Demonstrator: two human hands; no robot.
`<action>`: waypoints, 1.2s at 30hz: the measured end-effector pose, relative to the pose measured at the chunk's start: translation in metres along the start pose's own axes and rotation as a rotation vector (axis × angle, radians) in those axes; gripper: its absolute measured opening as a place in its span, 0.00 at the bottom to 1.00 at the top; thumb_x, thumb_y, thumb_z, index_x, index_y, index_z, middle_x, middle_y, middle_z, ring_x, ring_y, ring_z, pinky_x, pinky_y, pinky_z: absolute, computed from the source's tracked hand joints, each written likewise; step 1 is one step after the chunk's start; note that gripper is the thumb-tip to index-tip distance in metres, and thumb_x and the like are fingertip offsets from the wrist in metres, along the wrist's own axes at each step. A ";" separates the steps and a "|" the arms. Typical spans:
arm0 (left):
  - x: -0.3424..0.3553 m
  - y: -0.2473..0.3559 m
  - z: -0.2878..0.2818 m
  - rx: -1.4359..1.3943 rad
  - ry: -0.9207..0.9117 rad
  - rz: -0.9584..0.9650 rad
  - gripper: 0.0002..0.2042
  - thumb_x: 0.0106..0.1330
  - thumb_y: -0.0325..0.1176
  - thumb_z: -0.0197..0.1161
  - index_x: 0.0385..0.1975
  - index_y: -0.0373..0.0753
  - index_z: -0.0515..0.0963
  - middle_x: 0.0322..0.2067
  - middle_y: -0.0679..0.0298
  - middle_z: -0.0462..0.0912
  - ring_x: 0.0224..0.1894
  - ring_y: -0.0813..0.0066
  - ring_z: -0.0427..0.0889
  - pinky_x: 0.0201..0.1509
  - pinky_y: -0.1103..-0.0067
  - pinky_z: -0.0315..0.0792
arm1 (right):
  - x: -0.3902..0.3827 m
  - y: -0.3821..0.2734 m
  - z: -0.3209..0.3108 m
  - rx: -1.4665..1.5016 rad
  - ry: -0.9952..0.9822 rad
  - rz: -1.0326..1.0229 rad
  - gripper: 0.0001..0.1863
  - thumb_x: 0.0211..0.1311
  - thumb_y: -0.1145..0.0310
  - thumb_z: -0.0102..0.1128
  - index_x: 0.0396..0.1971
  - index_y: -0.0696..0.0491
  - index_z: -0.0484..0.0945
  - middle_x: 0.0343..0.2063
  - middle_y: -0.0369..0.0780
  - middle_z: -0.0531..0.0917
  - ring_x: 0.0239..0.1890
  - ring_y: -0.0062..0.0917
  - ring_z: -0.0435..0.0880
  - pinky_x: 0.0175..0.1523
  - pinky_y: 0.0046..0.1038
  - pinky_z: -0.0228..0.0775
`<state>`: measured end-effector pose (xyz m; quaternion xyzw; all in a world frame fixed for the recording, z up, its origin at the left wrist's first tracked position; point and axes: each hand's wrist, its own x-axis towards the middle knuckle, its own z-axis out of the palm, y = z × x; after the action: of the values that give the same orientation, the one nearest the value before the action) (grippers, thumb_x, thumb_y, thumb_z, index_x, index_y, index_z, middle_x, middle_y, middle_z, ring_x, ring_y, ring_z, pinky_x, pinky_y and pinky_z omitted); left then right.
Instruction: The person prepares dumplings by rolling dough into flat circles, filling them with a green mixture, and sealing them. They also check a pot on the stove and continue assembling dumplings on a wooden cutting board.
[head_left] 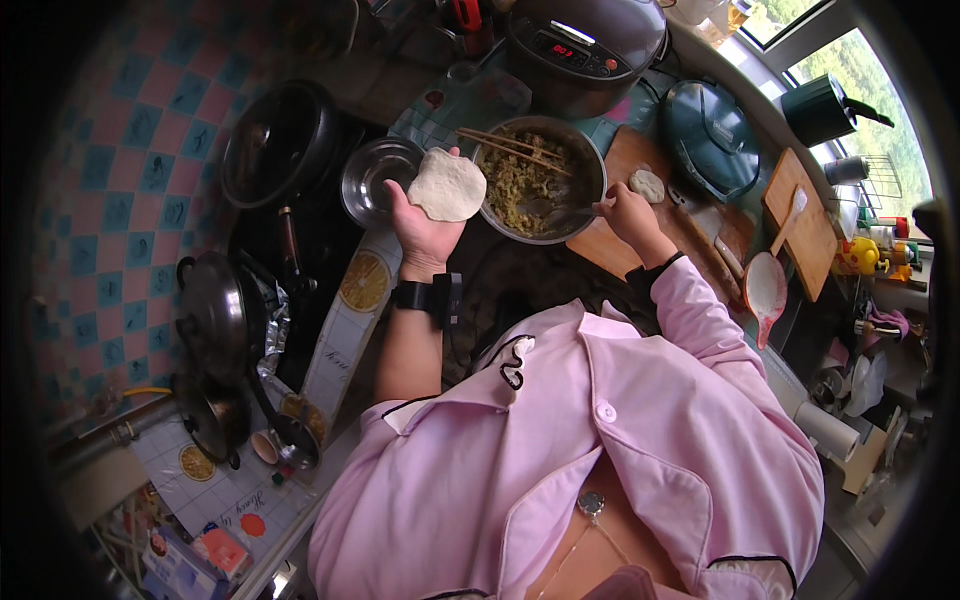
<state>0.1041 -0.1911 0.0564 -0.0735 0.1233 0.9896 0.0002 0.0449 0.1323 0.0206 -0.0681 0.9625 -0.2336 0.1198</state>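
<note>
My left hand (425, 225) is palm up, holding a flat round dough wrapper (447, 182) above the edge of an empty steel bowl (362, 181). My right hand (625, 215) grips a metal spoon (575, 213) whose head dips into a large steel bowl of chopped greenish filling (525, 195). A pair of chopsticks (505, 142) rests across that bowl. Just right of my right hand, a small pale dough round (648, 186) lies on a wooden board (590, 250), with a rolling pin (705, 250) farther right.
A rice cooker (585, 50) stands behind the bowls, and a teal appliance (708, 135) sits right of it. Lidded pans (215, 315) line the left side. An upright board (800, 215) and a white-bowled ladle (765, 285) are at the right, near the window.
</note>
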 end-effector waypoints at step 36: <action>0.011 0.003 -0.114 0.141 0.392 -0.449 0.21 0.75 0.40 0.46 0.59 0.33 0.72 0.57 0.52 0.79 0.59 0.55 0.77 0.69 0.61 0.65 | -0.010 -0.038 0.081 0.904 -0.070 -0.008 0.14 0.75 0.65 0.54 0.50 0.56 0.82 0.33 0.33 0.84 0.34 0.15 0.78 0.43 0.20 0.73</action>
<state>0.1093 -0.2224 -0.0538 -0.2883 0.1698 0.9208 0.2004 0.0785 0.0655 -0.0297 -0.0205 0.7589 -0.6285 0.1692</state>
